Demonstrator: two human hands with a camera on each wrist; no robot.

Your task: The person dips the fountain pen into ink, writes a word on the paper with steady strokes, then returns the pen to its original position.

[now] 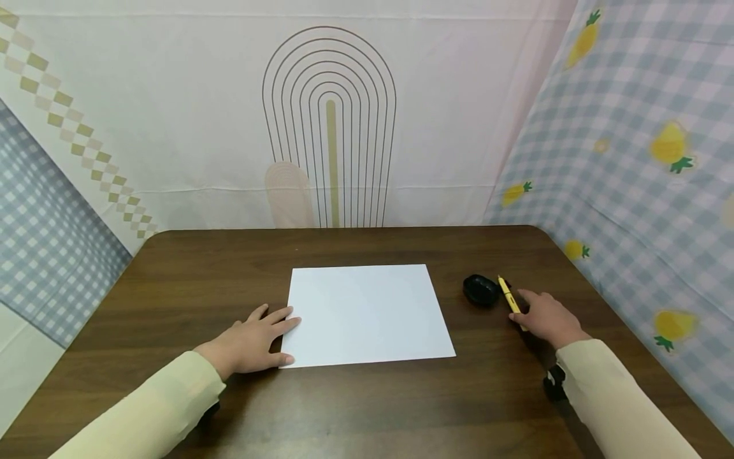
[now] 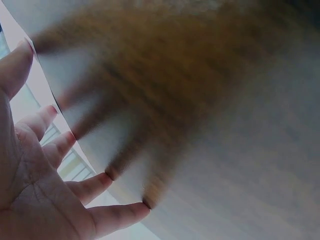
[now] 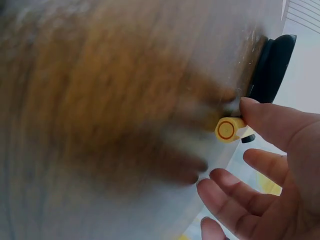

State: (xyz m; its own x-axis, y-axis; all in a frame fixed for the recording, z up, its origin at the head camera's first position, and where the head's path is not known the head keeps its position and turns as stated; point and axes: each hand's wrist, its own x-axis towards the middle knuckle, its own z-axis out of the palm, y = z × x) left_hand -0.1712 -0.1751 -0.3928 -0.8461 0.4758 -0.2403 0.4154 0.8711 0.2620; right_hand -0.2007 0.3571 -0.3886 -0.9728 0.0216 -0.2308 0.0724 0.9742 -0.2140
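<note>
A blank white sheet of paper (image 1: 369,315) lies flat on the brown wooden table (image 1: 367,408). My left hand (image 1: 255,341) is spread, with fingertips and thumb on the sheet's left edge. On the right, a yellow pen (image 1: 510,299) with a black clip lies on the table. My right hand (image 1: 547,317) reaches around its near end; the thumb overlaps the pen while the other fingers stand apart from it. In the right wrist view, the round end of the pen (image 3: 227,129) shows between thumb and index finger.
Just left of the pen sits a black rounded object (image 1: 480,291), shaped like a computer mouse. A white patterned cloth (image 1: 201,115) hangs behind the table. Blue checked cloth (image 1: 631,159) with yellow fruit prints covers the right side.
</note>
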